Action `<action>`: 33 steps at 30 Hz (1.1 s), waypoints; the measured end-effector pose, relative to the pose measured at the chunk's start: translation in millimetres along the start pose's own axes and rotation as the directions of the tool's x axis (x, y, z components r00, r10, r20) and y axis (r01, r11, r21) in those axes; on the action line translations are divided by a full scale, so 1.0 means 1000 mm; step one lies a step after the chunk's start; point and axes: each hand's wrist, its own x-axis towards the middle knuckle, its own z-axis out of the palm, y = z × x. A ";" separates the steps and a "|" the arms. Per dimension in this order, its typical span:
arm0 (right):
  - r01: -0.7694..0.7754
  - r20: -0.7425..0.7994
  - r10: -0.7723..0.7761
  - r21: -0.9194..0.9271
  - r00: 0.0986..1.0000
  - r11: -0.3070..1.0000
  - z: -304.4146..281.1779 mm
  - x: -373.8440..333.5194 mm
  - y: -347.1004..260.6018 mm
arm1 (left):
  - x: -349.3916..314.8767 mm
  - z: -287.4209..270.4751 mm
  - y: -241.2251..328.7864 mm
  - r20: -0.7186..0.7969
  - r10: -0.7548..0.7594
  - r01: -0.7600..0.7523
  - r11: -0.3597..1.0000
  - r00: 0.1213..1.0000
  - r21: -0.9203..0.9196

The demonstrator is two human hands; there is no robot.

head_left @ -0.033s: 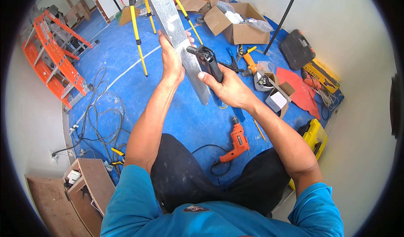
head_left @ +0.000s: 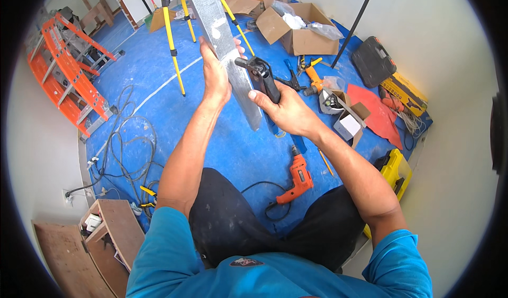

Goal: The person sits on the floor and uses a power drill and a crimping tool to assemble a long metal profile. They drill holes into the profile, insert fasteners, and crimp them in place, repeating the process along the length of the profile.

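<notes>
Two things are held above the blue floor (head_left: 172, 113): the left grip (head_left: 216, 80) curls around a slanting grey metal bar (head_left: 210, 20), and the right grip (head_left: 286, 110) wraps a black-handled tool (head_left: 269, 86), its head at the bar's edge. An orange drill (head_left: 299, 179) lies below.

A blue short-sleeved shirt (head_left: 286, 278) with dark emblem (head_left: 246, 262) tops black trousers (head_left: 225, 208).

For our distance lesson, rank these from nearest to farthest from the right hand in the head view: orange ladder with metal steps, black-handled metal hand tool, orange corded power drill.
1. Black-handled metal hand tool: held in the right hand.
2. Orange corded power drill: below that hand, lower centre.
3. Orange ladder: far left.
</notes>
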 end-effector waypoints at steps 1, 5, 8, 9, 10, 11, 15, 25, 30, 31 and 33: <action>0.018 0.007 -0.019 0.044 1.000 0.999 0.002 0.002 -0.001 | 0.003 0.000 -0.002 0.008 0.014 -0.015 0.999 1.000 0.030; -0.211 0.115 0.177 0.505 0.977 0.837 0.018 0.008 0.000 | 0.014 -0.001 -0.008 -0.002 0.063 -0.062 0.994 0.998 0.092; -0.115 0.036 0.109 0.280 0.993 0.953 0.022 0.014 0.002 | 0.015 -0.003 -0.008 0.068 -0.043 0.053 0.988 0.997 -0.143; -0.038 -0.065 0.047 0.140 0.997 0.989 0.019 0.014 0.003 | 0.013 0.000 -0.009 0.048 -0.030 0.036 0.993 0.998 -0.115; 0.045 -0.132 -0.047 -0.022 0.990 0.999 0.015 0.015 0.005 | 0.012 0.000 -0.007 0.087 -0.005 0.005 1.000 0.996 -0.005; 0.090 -0.179 -0.125 -0.193 0.976 0.977 0.010 0.015 0.007 | 0.010 0.002 -0.008 0.129 0.012 -0.026 0.994 0.992 0.104; 0.077 -0.174 -0.095 -0.110 0.980 0.991 0.006 0.015 0.015 | 0.005 0.015 -0.012 0.097 0.033 -0.042 0.994 0.995 0.098; 0.061 -0.149 -0.035 0.176 0.988 0.983 0.022 0.025 0.026 | 0.001 0.018 -0.008 0.117 0.030 -0.045 0.991 0.993 0.129; 0.036 -0.146 -0.006 0.204 0.989 0.978 0.025 0.032 0.025 | 0.000 0.023 -0.015 0.040 0.037 -0.040 0.996 0.999 0.075; 0.042 -0.153 -0.009 0.213 0.988 0.976 0.027 0.037 0.024 | 0.002 0.021 -0.015 0.041 0.019 -0.021 0.999 0.999 0.048; 0.038 -0.162 0.001 0.237 0.987 0.971 0.032 0.042 0.025 | 0.006 0.016 -0.015 0.029 -0.055 0.053 0.997 0.998 0.059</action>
